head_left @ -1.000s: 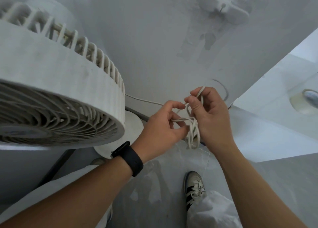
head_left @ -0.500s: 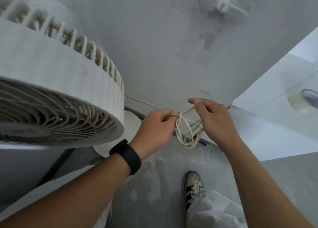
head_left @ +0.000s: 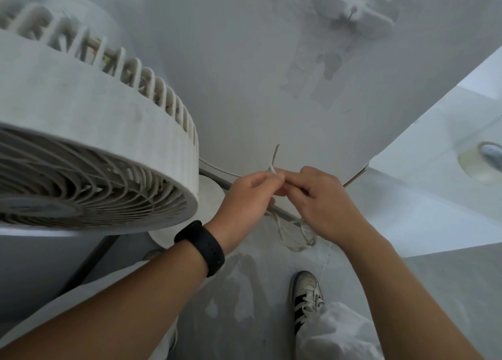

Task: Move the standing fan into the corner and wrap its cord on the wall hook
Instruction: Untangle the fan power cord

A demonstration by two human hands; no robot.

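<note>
The white standing fan [head_left: 89, 148] fills the left of the head view, its round base [head_left: 209, 194] against the wall. Its thin white cord [head_left: 294, 237] hangs in loops below my hands, and a short end sticks up above my fingers. My left hand [head_left: 248, 194], with a black watch on the wrist, pinches the cord at the fingertips. My right hand [head_left: 319, 201] meets it fingertip to fingertip and pinches the same cord. The white wall hook [head_left: 353, 13] sits high on the wall, far above both hands, with nothing on it.
A white ledge [head_left: 434, 156] runs along the right with a roll of clear tape [head_left: 482, 160] on it. My shoe [head_left: 307, 297] and trouser leg stand on the grey floor below. A dark rail runs along the wall's foot.
My hands have come together until the fingertips touch. The cord loops, held between the hands before, now hang lower beneath them, and a short end points up.
</note>
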